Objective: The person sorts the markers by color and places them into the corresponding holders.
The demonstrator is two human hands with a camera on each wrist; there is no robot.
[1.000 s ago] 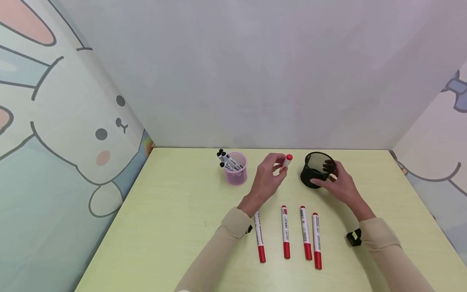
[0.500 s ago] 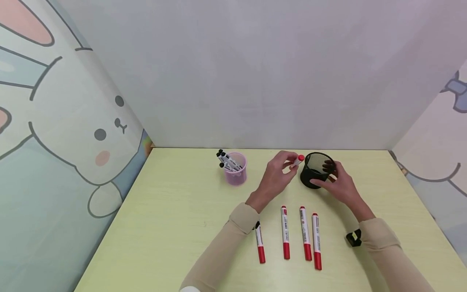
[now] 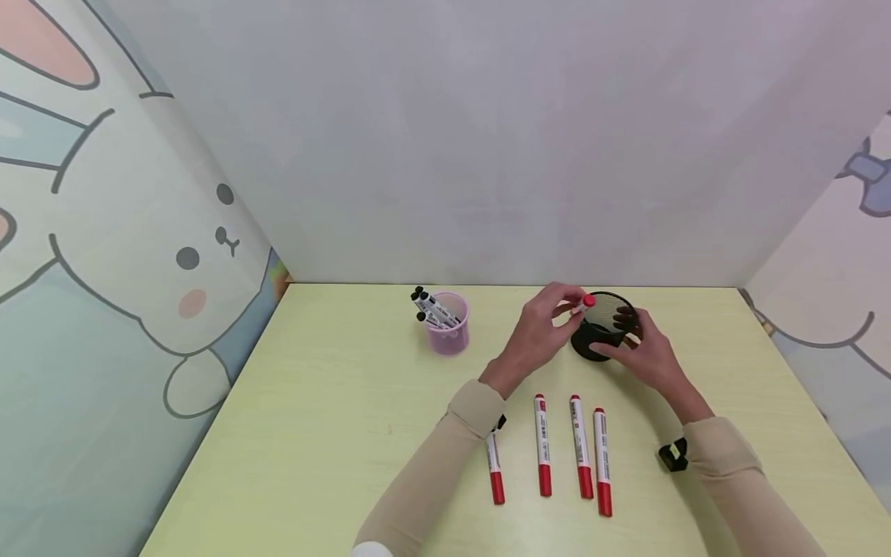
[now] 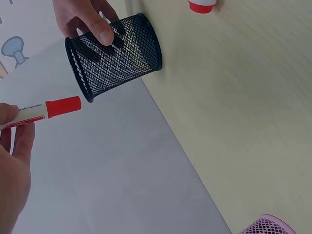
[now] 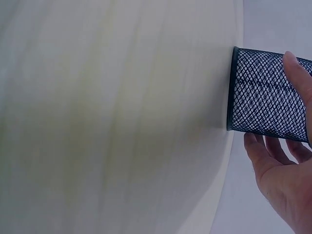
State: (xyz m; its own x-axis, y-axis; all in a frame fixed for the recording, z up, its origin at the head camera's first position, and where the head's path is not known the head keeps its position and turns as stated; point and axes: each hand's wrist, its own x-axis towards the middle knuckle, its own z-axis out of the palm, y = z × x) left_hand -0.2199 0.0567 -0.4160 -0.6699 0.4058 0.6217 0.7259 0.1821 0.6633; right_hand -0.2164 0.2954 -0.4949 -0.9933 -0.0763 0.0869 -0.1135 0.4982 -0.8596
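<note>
Between thumb and fingers my left hand (image 3: 541, 329) pinches a marker (image 4: 40, 113) with a red cap and white barrel. In the head view the red cap overlaps the left rim of the black mesh pen holder (image 3: 597, 338); the left wrist view shows it just outside the holder's mouth. The holder stands upright on the table, and no pens show through its mesh (image 5: 268, 92). My right hand (image 3: 647, 352) grips the holder from the right, thumb at the front and fingers round the far side.
Several red-capped markers (image 3: 543, 445) lie in a row on the pale yellow table (image 3: 313, 433) nearer me. The leftmost is partly hidden by my left sleeve. A pink mesh holder (image 3: 448, 340) with several black-capped markers (image 3: 435, 309) stands to the left. Behind rises a plain wall (image 3: 487, 155).
My left hand has moved right with the red marker, from between the two holders to the black holder's rim. The right hand stays on the black holder.
</note>
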